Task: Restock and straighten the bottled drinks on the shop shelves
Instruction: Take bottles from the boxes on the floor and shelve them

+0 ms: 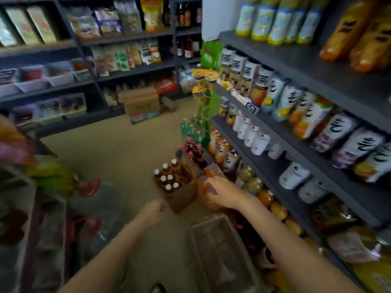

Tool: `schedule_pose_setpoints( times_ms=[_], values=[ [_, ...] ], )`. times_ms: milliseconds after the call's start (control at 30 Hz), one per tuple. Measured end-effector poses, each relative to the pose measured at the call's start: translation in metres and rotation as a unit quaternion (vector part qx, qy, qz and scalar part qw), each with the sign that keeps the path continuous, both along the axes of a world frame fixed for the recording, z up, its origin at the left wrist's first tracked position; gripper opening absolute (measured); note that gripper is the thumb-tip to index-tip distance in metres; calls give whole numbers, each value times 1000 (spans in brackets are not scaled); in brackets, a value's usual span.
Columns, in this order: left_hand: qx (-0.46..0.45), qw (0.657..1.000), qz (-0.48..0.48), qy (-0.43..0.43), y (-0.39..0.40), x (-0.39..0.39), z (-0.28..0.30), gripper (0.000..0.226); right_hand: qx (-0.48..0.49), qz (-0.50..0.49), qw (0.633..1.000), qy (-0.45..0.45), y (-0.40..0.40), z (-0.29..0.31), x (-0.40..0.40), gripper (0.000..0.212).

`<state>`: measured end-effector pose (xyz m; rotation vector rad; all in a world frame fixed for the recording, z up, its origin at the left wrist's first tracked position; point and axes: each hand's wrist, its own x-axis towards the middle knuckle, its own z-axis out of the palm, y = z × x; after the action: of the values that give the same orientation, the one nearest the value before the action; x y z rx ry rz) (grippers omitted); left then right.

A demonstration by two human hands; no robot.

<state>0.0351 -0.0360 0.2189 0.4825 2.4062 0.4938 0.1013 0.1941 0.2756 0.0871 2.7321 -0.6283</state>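
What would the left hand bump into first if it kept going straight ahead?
Probably the cardboard box of brown bottles: the left hand points at its near corner, already close, though blur hides the exact gap.

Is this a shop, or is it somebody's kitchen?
Most likely a small shop. Dark shelves are lined with rows of bottled drinks, snack bags fill the far racks, and an open cardboard box of bottles sits on the floor for restocking.

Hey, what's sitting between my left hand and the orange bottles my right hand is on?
In the head view, the cardboard box of white-capped brown bottles stands between the left hand and the orange bottles.
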Motion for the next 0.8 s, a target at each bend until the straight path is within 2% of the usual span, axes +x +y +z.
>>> schedule_pose_setpoints(
  times_ms=[67,200,400,500,533,633,800],
  values=[
    [-31,997,65,14,-49,-32,7,29,-15,-4,999,-41,-29,-20,-33,26],
    [-47,994,95,40,-105,-92,8,25,-39,-45,994,-87,-59,-52,-89,27],
    [-43,996,82,11,-98,-161,-23,28,-58,-97,983,-143,-67,-129,-163,23],
    [-54,998,29,-20,-81,-200,-45,31,-59,-78,983,-156,-65,-173,-206,4],
    [-60,998,17,-26,-76,-215,-54,30,-59,-67,983,-162,-66,-188,-221,6],
    [-74,996,14,-51,-63,-260,-88,29,-41,-39,982,-181,-68,-233,-265,34],
    [-83,992,19,-96,-45,-307,-153,35,-36,-32,982,-181,-70,-306,-328,42]
  ],
)
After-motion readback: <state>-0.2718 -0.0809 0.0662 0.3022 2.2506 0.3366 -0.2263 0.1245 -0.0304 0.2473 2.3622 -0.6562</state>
